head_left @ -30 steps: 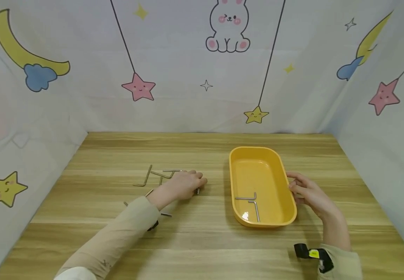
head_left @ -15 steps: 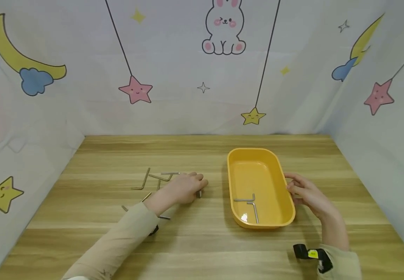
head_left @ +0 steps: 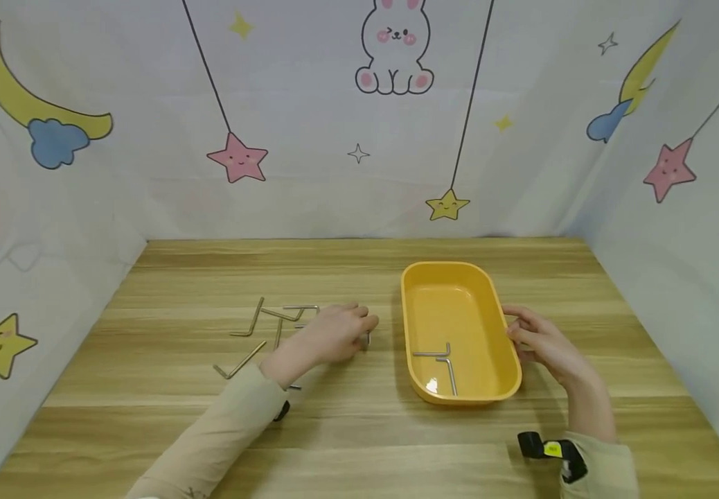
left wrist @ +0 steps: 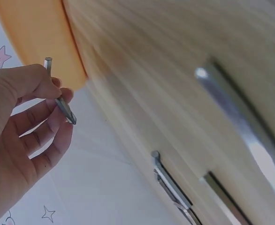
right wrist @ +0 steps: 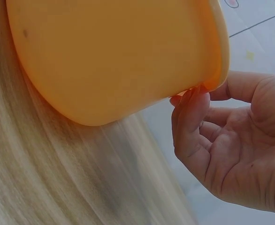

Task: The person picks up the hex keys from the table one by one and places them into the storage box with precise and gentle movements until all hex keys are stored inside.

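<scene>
My left hand (head_left: 337, 333) is over the middle of the table, to the left of the yellow tray (head_left: 437, 273). Between thumb and fingers it pinches a small silver hex key (left wrist: 66, 110), whose short end shows past the fingertips in the head view. Two more silver hex keys (head_left: 451, 378) lie inside the tray near its front end. At the tray's right side my right hand (head_left: 549, 346) holds the rim with bent fingers, seen from below in the right wrist view. Several brass-coloured and silver hex keys (head_left: 255, 319) are scattered left of and partly beneath the left forearm.
The wooden tabletop (head_left: 359, 443) is walled in by white cloth (head_left: 309, 201) printed with stars, moons and a rabbit. A black wrist camera (head_left: 553, 450) sits on the right sleeve. Some hex keys by the left wrist are partly hidden by the arm.
My left hand has shifted slightly right toward the tray with the hex key, uncovering more of the keys behind it. The right hand stays at the tray. The head view has shifted a little.
</scene>
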